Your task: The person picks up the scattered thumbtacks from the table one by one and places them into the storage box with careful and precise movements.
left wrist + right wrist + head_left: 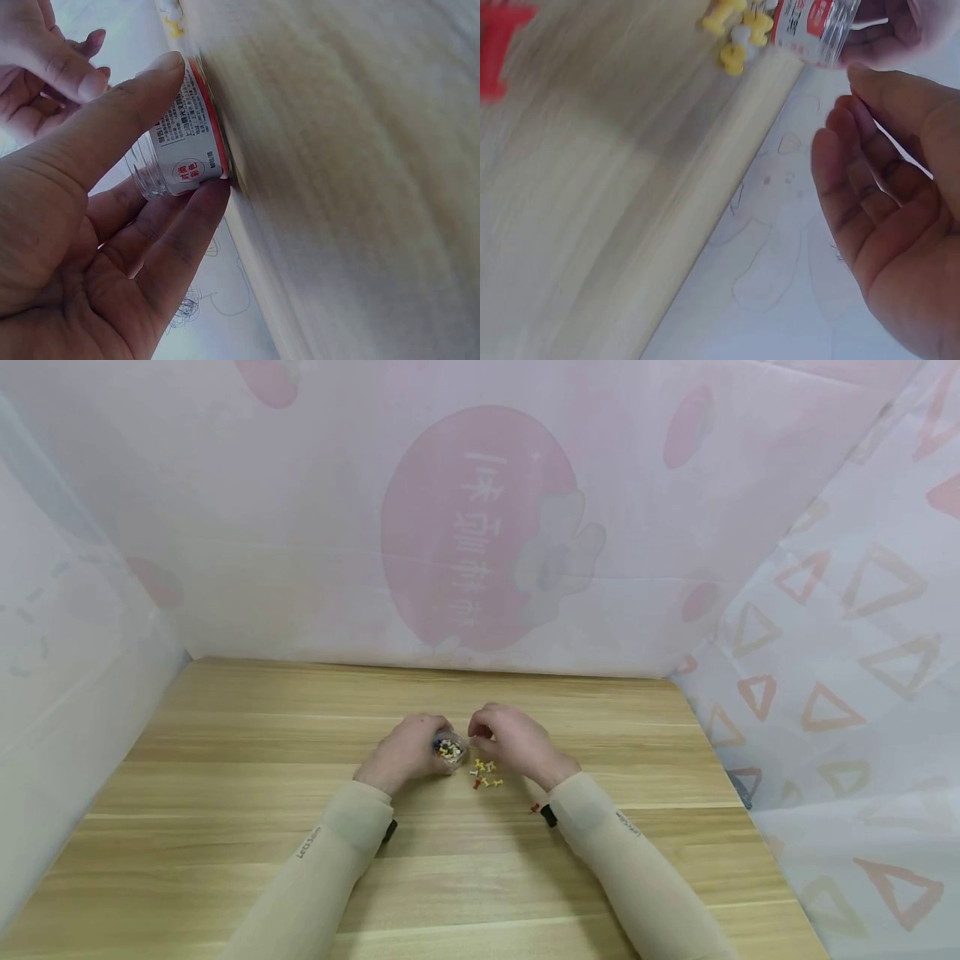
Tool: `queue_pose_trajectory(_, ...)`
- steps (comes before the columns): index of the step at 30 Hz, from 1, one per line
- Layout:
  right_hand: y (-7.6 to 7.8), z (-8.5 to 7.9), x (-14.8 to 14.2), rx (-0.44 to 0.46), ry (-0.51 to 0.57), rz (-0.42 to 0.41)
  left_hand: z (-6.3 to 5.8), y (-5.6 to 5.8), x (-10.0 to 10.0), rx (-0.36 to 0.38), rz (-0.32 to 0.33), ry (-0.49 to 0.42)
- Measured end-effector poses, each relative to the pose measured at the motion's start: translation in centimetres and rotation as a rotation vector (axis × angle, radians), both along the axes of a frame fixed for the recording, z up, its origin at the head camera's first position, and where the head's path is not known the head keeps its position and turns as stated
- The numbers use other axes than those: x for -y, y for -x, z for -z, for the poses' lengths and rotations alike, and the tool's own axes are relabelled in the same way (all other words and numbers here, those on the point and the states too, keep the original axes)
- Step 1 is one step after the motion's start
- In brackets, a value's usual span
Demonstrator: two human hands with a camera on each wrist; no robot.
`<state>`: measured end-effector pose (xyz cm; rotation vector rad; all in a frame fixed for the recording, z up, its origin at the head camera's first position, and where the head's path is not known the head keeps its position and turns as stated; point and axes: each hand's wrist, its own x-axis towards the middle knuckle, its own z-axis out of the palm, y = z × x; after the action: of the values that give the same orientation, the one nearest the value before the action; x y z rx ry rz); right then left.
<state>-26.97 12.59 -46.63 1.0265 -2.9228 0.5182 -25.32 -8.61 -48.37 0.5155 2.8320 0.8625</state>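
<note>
My left hand (408, 747) grips a small clear jar (184, 142) with a white and red label, thumb on one side and fingers on the other. The jar stands uncapped on the tabletop, and several coloured push pins (448, 750) lie inside it. Close to the jar's right side hovers my right hand (517, 745), its fingers loosely bent. Between its thumb and fingertips (829, 154) no object shows. Just below the hands lie several loose yellow, white and red push pins (484, 782).
A separate red push pin (534, 808) lies near the right cuff. The wooden table (450, 893) ends at a printed pink and white curtain (315, 568) behind. Further printed sheets (847, 760) hang along the sides.
</note>
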Motion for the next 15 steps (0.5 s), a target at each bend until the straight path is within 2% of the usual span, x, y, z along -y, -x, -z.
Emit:
queue_pose_trajectory(9, -0.2, -0.1, -1.9, 0.07, -0.106, -0.107, -0.2, -0.3, -0.1, 0.006, -0.012, 0.019)
queue_pose_trajectory(15, -0.2, 0.3, -2.8, 0.085, -0.161, -0.142, -0.2, -0.4, -0.1, 0.005, -0.014, 0.02)
